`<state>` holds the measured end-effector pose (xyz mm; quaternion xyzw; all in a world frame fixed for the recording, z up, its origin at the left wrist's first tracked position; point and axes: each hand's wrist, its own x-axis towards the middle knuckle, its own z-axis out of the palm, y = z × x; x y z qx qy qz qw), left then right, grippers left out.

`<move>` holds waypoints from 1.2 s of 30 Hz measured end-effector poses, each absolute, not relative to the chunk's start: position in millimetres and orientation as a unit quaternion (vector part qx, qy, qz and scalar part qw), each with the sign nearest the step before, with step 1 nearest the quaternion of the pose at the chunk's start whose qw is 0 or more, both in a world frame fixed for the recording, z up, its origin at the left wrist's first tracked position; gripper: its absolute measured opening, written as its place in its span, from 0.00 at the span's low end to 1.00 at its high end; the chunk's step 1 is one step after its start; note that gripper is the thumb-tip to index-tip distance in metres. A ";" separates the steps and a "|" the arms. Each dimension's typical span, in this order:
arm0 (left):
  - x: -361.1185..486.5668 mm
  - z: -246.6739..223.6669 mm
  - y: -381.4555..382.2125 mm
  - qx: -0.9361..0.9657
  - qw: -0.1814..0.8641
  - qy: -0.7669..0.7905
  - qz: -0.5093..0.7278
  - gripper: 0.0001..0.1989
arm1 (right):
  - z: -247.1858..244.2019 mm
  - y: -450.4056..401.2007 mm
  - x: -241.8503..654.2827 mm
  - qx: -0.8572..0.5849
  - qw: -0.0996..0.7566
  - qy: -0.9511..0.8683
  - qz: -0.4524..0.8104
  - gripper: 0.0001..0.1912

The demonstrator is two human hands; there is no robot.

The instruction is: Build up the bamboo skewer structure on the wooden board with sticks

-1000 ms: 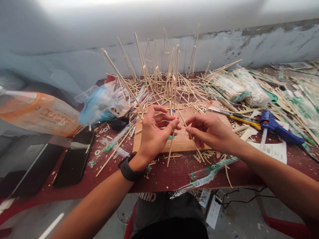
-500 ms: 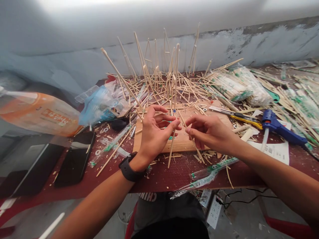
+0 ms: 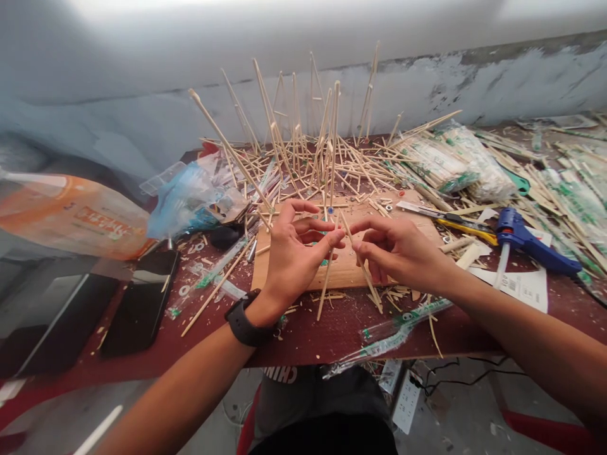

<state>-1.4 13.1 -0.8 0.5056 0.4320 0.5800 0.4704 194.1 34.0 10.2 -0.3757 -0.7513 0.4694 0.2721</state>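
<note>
My left hand (image 3: 306, 249) pinches a thin wooden stick (image 3: 325, 284) between thumb and fingers, its lower end pointing toward the table's front edge. In my right hand (image 3: 391, 249) is another wooden stick (image 3: 363, 268), slanting down to the right. The upper ends of the two sticks come close together, forming a narrow upside-down V; whether they touch I cannot tell. Both hands are over a wooden board (image 3: 265, 272). A small blue piece (image 3: 331, 210) shows on the board just beyond the fingertips.
Upright sticks (image 3: 336, 120) and a stick pile stand behind the board. On the right are a blue glue gun (image 3: 515, 230), a yellow cutter (image 3: 469, 229) and plastic packets (image 3: 488, 170). A phone (image 3: 140, 309), blue bag (image 3: 173, 199) and orange-labelled bottle (image 3: 80, 212) lie left.
The right stick's upper end has come slightly nearer the left stick, and my right fingers have shifted a little. The whole view has moved slightly.
</note>
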 end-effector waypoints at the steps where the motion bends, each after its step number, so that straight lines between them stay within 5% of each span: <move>1: -1.1 -0.8 12.9 0.507 0.472 0.430 0.579 0.25 | 9.7 34.5 193.5 -0.375 0.278 -0.747 0.473 0.13; 36: 2.4 -0.4 9.1 0.526 0.472 0.436 0.558 0.30 | 6.7 32.8 189.1 -0.374 0.325 -0.730 0.471 0.16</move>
